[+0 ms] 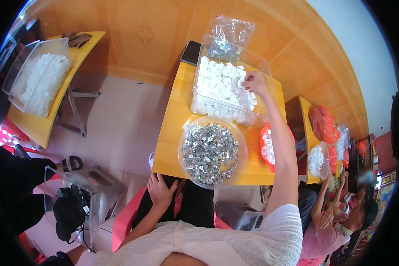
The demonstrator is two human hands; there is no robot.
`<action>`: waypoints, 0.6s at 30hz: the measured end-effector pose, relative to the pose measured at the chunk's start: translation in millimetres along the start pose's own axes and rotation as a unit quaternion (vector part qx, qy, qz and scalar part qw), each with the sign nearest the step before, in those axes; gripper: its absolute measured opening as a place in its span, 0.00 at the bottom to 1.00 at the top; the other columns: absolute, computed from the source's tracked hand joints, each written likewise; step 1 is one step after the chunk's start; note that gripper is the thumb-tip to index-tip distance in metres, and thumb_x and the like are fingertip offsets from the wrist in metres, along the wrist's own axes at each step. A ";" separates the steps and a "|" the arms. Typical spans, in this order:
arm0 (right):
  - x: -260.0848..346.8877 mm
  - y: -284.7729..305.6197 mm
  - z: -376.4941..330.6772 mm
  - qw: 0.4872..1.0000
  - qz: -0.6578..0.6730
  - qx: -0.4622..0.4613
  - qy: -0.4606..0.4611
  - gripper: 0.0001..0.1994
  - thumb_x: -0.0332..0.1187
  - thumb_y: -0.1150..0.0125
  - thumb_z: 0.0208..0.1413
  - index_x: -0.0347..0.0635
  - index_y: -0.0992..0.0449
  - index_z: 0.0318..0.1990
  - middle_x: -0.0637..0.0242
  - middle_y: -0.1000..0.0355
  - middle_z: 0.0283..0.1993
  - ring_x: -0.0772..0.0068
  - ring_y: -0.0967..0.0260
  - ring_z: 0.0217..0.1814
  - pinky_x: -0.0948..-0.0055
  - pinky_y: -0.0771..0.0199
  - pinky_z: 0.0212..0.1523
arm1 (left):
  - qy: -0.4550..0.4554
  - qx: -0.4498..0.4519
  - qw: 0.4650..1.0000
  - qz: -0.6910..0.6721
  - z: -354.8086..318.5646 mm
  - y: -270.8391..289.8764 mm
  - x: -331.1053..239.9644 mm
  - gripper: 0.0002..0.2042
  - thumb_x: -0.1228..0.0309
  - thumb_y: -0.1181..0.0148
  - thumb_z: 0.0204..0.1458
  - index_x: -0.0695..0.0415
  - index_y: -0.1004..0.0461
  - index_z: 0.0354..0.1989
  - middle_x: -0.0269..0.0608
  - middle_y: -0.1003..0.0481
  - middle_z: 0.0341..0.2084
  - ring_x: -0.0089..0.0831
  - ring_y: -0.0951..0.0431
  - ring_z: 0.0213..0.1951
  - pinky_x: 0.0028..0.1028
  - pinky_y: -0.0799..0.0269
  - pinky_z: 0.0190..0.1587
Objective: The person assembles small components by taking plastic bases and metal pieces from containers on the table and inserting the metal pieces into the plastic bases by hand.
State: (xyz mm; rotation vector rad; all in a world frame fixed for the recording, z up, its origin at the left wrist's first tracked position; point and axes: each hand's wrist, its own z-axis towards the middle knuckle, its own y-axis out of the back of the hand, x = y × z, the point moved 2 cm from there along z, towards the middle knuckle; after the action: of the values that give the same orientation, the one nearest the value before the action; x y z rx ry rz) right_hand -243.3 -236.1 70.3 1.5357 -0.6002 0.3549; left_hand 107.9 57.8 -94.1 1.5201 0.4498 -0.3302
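My right hand (255,83) reaches over the far right side of a clear plastic bin (246,114) full of small white plastic pieces (219,84). Its fingers pinch one white piece that looks round; its exact kind is too small to make out. My left hand (160,189) lies on my thigh by the table's front edge, fingers spread, holding nothing. Between me and the bin stands a round clear tub (181,155) heaped with small shiny metal clips (210,153). Beside my right forearm a red bag (264,162) holds more white pieces.
A clear bag of metal parts (224,48) leans at the bin's far end, with a dark phone (191,52) to its left. Another bin of white pieces (44,82) rests on a left-hand table. People sit at a table (311,177) on the right, near a red bag (322,124).
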 end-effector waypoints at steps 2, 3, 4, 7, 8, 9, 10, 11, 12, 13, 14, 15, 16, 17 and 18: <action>14.5 17.0 -22.9 0.996 0.077 -0.039 -0.005 0.06 0.24 0.37 0.38 0.37 0.27 0.27 0.65 0.29 0.22 0.78 0.30 0.19 0.80 0.31 0.18 | -0.007 -0.005 1.000 0.000 -2.7 0.2 -1.8 0.34 0.52 0.40 0.38 0.65 0.40 0.49 0.55 0.37 0.44 0.47 0.34 0.42 0.40 0.37 0.43; 23.4 21.2 -36.7 0.996 0.077 -0.041 -0.003 0.06 0.24 0.37 0.38 0.37 0.27 0.27 0.65 0.29 0.22 0.78 0.30 0.19 0.80 0.31 0.18 | -0.010 -0.001 1.000 -0.009 -3.7 0.5 -2.3 0.34 0.52 0.40 0.38 0.65 0.41 0.49 0.55 0.37 0.45 0.48 0.34 0.43 0.39 0.37 0.43; 35.4 23.0 -53.7 0.988 0.144 -0.043 0.025 0.06 0.23 0.38 0.38 0.37 0.27 0.28 0.67 0.29 0.22 0.80 0.31 0.20 0.81 0.32 0.19 | -0.014 0.004 1.000 -0.017 -4.8 0.6 -2.5 0.35 0.53 0.40 0.39 0.65 0.41 0.50 0.55 0.37 0.46 0.48 0.34 0.43 0.39 0.38 0.44; 65.6 13.0 -109.3 0.967 0.233 -0.036 0.100 0.07 0.21 0.38 0.39 0.37 0.26 0.29 0.71 0.30 0.22 0.84 0.34 0.21 0.84 0.34 0.21 | -0.032 -0.025 0.999 -0.035 -8.4 2.0 -1.2 0.35 0.54 0.40 0.40 0.65 0.43 0.53 0.54 0.37 0.46 0.48 0.34 0.44 0.39 0.38 0.44; 74.3 6.0 -133.5 0.956 0.252 -0.034 0.148 0.07 0.21 0.38 0.39 0.37 0.25 0.30 0.73 0.31 0.22 0.86 0.36 0.22 0.85 0.36 0.22 | -0.026 -0.021 0.999 -0.038 -8.7 2.8 -0.9 0.35 0.54 0.40 0.40 0.64 0.43 0.53 0.54 0.37 0.46 0.47 0.34 0.44 0.39 0.38 0.44; 83.3 -2.5 -160.8 0.956 0.254 -0.043 0.139 0.07 0.21 0.39 0.40 0.36 0.25 0.30 0.74 0.32 0.22 0.87 0.38 0.22 0.85 0.37 0.23 | -0.018 -0.017 0.999 -0.041 -9.0 3.8 -0.9 0.35 0.54 0.40 0.40 0.64 0.43 0.54 0.54 0.37 0.46 0.47 0.34 0.44 0.39 0.37 0.44; 93.5 -12.6 -189.0 0.956 0.257 -0.050 0.132 0.07 0.21 0.39 0.40 0.36 0.25 0.31 0.76 0.32 0.22 0.88 0.39 0.22 0.86 0.38 0.24 | -0.006 -0.004 0.998 -0.055 -10.0 5.7 0.7 0.36 0.54 0.40 0.41 0.63 0.44 0.55 0.54 0.37 0.46 0.48 0.34 0.45 0.39 0.38 0.44; 99.4 -19.5 -219.3 0.957 0.251 -0.059 0.130 0.08 0.21 0.38 0.40 0.36 0.25 0.31 0.77 0.34 0.21 0.89 0.40 0.23 0.87 0.39 0.25 | -0.015 0.006 0.997 -0.074 -11.1 5.8 2.6 0.36 0.54 0.40 0.41 0.62 0.45 0.55 0.54 0.37 0.45 0.48 0.35 0.45 0.39 0.38 0.45; 94.4 -35.4 -241.2 0.949 0.294 -0.047 0.105 0.07 0.20 0.38 0.40 0.36 0.26 0.31 0.78 0.35 0.21 0.89 0.40 0.23 0.87 0.39 0.25 | -0.021 0.010 0.996 -0.092 -11.1 5.1 5.7 0.36 0.54 0.39 0.41 0.62 0.45 0.55 0.54 0.37 0.45 0.49 0.35 0.45 0.40 0.38 0.45; 87.2 -51.3 -261.4 0.939 0.333 -0.038 0.081 0.07 0.20 0.38 0.41 0.37 0.26 0.31 0.79 0.36 0.20 0.89 0.40 0.24 0.87 0.39 0.25 | -0.021 0.016 0.992 -0.120 -11.8 4.2 8.7 0.35 0.57 0.39 0.41 0.62 0.44 0.55 0.54 0.37 0.46 0.49 0.35 0.46 0.40 0.39 0.48; 87.6 -68.1 -283.4 0.913 0.401 -0.041 0.062 0.07 0.20 0.38 0.41 0.38 0.28 0.30 0.79 0.36 0.21 0.90 0.40 0.24 0.87 0.39 0.25 | -0.032 0.014 0.980 -0.194 -11.2 -2.9 19.4 0.33 0.58 0.39 0.42 0.63 0.43 0.54 0.54 0.37 0.46 0.49 0.36 0.48 0.39 0.40 0.50; 89.0 -86.1 -303.8 0.882 0.467 -0.040 0.046 0.08 0.19 0.38 0.41 0.38 0.29 0.29 0.79 0.36 0.21 0.90 0.41 0.24 0.87 0.39 0.24 | -0.039 0.009 0.963 -0.265 -10.8 -12.2 34.3 0.32 0.59 0.38 0.42 0.63 0.42 0.54 0.54 0.37 0.46 0.49 0.37 0.49 0.39 0.41 0.52; 83.3 -102.9 -322.2 0.893 0.449 -0.020 0.030 0.08 0.19 0.38 0.41 0.39 0.30 0.29 0.79 0.36 0.21 0.90 0.40 0.24 0.87 0.38 0.24 | 0.012 0.010 0.943 -0.333 -11.9 -20.6 44.8 0.26 0.64 0.39 0.44 0.65 0.38 0.50 0.53 0.35 0.45 0.44 0.35 0.49 0.35 0.40 0.52; 74.9 -120.2 -338.0 0.901 0.433 -0.002 0.013 0.08 0.18 0.39 0.41 0.39 0.31 0.28 0.78 0.36 0.21 0.90 0.40 0.24 0.87 0.38 0.24 | 0.011 0.014 0.944 -0.329 -14.2 -9.4 39.7 0.26 0.64 0.39 0.44 0.65 0.38 0.50 0.53 0.35 0.45 0.44 0.35 0.49 0.35 0.40 0.52; 69.1 -136.8 -352.0 0.899 0.437 0.014 0.009 0.09 0.18 0.39 0.42 0.39 0.31 0.29 0.76 0.34 0.22 0.88 0.38 0.24 0.86 0.36 0.24 | -0.007 0.040 0.913 -0.406 -16.7 15.0 25.3 0.23 0.66 0.41 0.47 0.65 0.36 0.49 0.50 0.33 0.45 0.40 0.33 0.48 0.33 0.38 0.51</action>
State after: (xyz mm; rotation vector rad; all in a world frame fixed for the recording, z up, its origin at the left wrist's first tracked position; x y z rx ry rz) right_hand -60.1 97.5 20.5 1.2045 -1.2642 1.0583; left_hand 135.9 76.7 -92.9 1.3411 1.0664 -1.0143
